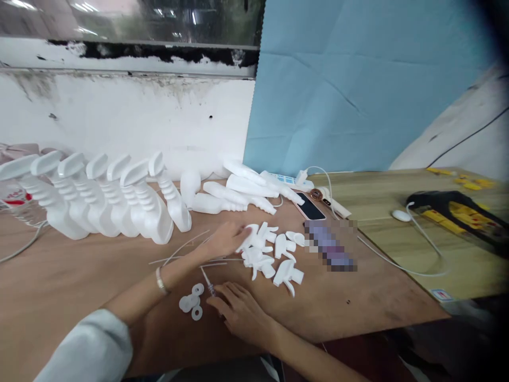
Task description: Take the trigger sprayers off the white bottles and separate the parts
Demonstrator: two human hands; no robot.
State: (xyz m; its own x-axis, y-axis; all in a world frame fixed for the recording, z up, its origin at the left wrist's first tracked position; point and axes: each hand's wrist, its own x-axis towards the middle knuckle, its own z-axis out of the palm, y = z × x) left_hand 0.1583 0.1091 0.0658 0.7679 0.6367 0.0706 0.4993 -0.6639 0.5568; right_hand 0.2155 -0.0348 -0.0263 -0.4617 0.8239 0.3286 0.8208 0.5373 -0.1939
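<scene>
My left hand (226,240) reaches to the left edge of a pile of white trigger sprayer heads (258,260). Its fingers are closed at one white sprayer head (247,239); the grip is partly hidden. Lower down, my right hand (242,313) pinches a small clear sprayer pump part (211,289) with a thin stem pointing up and left. Beside that hand lie several white, translucent ring washers (196,312). Thin clear tubes (217,261) rest on the table under and around my left forearm.
Upright white bottles with angled tops (115,212) form a row at the left. More white bottles (238,191) lie at the back. A phone (312,207), power strip (292,181), white cable (385,261) and blurred-out item (330,246) are right. A black-and-yellow object (453,215) sits on the wooden surface.
</scene>
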